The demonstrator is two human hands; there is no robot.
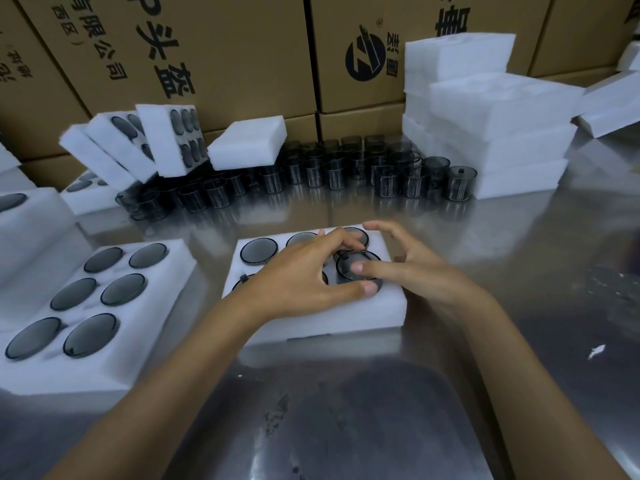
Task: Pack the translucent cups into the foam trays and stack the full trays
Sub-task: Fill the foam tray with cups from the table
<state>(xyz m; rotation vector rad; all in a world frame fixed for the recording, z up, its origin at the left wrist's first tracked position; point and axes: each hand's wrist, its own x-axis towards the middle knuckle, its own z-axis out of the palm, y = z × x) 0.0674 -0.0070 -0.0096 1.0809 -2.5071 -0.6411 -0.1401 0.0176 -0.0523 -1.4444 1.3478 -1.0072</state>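
Brown cardboard cartons printed with black Chinese characters and a round black logo are stacked beyond both hands. A shiny steel table lies beneath them. A white six-hole foam tray is set under the hands, long axis left to right. A smoky translucent cup is seated, closed base up, in its near right hole. The left hand is curled round this cup; the right hand presses it with a straight finger
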